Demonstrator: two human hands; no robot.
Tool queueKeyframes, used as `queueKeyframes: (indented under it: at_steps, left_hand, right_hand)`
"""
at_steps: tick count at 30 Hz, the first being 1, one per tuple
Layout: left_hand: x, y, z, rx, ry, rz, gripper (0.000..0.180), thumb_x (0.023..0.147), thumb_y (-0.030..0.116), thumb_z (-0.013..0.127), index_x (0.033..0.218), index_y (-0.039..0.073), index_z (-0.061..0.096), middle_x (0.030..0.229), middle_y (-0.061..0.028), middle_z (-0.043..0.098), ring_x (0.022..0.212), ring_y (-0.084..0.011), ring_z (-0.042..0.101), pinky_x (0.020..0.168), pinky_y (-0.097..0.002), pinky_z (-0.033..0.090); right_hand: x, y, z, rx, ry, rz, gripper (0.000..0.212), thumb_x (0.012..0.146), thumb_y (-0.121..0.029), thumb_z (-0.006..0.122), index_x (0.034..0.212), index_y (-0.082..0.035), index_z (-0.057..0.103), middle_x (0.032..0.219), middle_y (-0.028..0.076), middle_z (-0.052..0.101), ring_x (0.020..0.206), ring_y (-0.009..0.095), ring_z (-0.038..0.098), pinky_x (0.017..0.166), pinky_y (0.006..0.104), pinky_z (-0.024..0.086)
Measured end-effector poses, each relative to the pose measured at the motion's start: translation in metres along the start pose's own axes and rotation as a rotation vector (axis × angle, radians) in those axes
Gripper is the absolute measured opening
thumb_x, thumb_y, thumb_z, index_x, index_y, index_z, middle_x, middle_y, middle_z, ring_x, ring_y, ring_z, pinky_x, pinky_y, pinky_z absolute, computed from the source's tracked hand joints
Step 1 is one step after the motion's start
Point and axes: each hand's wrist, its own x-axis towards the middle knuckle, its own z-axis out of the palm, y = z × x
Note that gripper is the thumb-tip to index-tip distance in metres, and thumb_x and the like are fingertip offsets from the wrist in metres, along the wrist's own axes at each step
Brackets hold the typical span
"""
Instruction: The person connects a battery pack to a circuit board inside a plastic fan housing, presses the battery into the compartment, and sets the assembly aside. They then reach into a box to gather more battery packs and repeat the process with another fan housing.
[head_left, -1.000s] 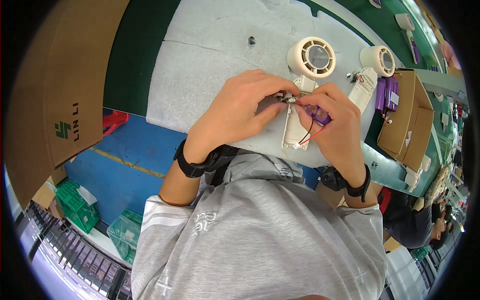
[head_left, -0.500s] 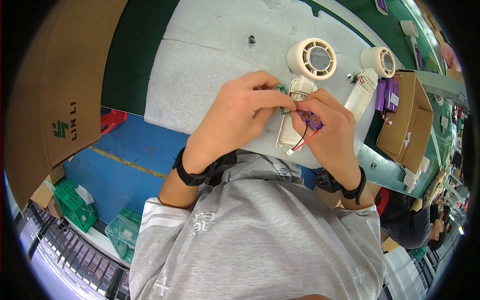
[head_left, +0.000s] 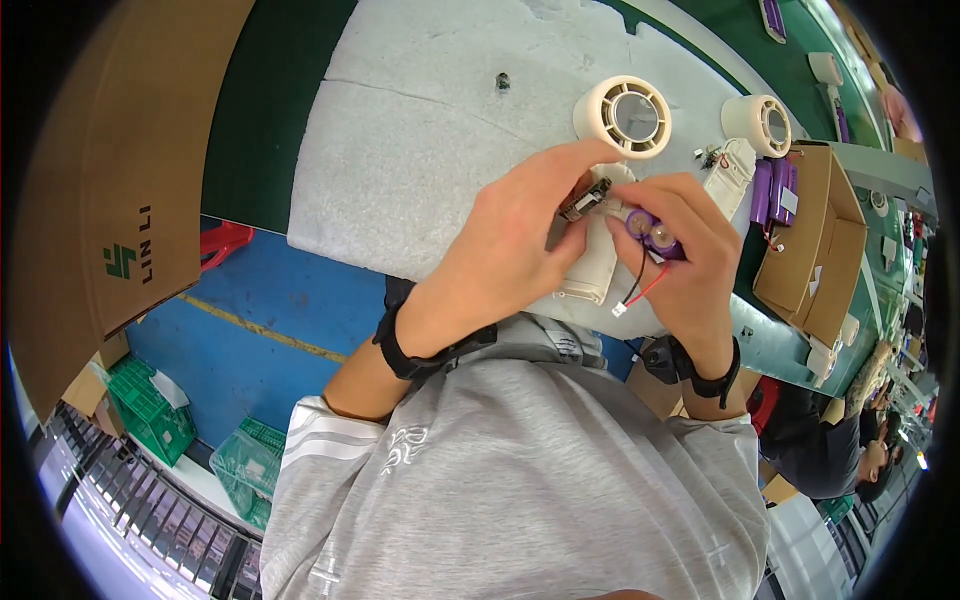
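Note:
Between the thumb and fingers of my left hand (head_left: 515, 225) is a small circuit board (head_left: 587, 200), tilted up. My right hand (head_left: 690, 250) grips a purple battery pack (head_left: 652, 232) with two round cell ends showing. A black and a red wire hang from the pack to a small white connector (head_left: 620, 310). The fingertips of both hands are close together over a cream handheld fan, whose handle shell (head_left: 592, 272) lies partly hidden under them. Its round fan head (head_left: 622, 117) points away from me on the white foam sheet (head_left: 400, 150).
A second cream fan (head_left: 757, 125) with an opened handle lies to the right. Beside it are purple battery packs (head_left: 775, 190) and an open cardboard box (head_left: 815, 240). A large cardboard box (head_left: 120, 180) stands at the left. Another person (head_left: 825, 450) sits at the lower right.
The circuit board has turned and risen off the fan handle in my left hand. My right hand has shifted slightly right with the battery pack, turning its cell ends more into view.

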Motion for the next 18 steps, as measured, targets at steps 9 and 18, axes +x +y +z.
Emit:
queueKeyframes:
  at_steps: [9,18]
  left_hand:
    - [0.000,-0.002,0.010,0.118,0.038,0.060,0.055,0.064,-0.015,0.060,0.115,0.007,0.059,0.102,-0.0117,0.057,0.080,-0.0233,0.059,0.065,-0.0310,0.051]
    - [0.000,-0.005,0.009,0.195,0.021,0.079,0.050,0.067,-0.014,0.058,0.113,0.006,0.061,0.114,-0.0147,0.056,0.088,-0.0264,0.060,0.064,-0.0314,0.052]
  right_hand:
    - [0.001,0.008,0.010,-0.039,0.080,-0.150,0.025,0.068,0.002,0.076,0.090,-0.005,0.068,0.091,0.006,0.063,0.069,0.020,0.063,0.057,0.0294,0.051]
    - [-0.001,0.004,0.009,-0.017,0.093,0.003,0.022,0.069,-0.001,0.076,0.089,-0.004,0.067,0.083,0.006,0.064,0.066,0.019,0.063,0.057,0.0285,0.050]
